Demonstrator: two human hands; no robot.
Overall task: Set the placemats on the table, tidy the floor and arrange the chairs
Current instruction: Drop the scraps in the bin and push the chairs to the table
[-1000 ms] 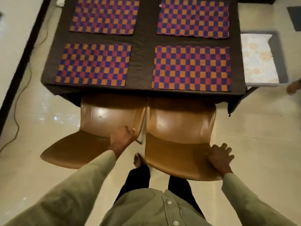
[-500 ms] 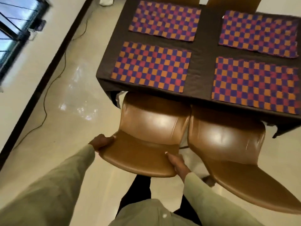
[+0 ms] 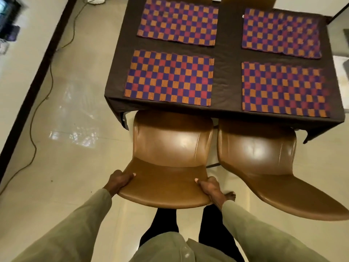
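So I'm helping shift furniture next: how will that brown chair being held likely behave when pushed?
The left chair has a glossy moulded shell, so it is probably stiff. The left hand and right hand grip its backrest edges, which may be slick. On the shiny floor it probably slides easily.

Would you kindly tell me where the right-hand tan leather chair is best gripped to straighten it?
Grip the right-hand tan leather chair by its curved top backrest edge, one hand on each side, from behind; that thin rim faces the person and lets fingers wrap.
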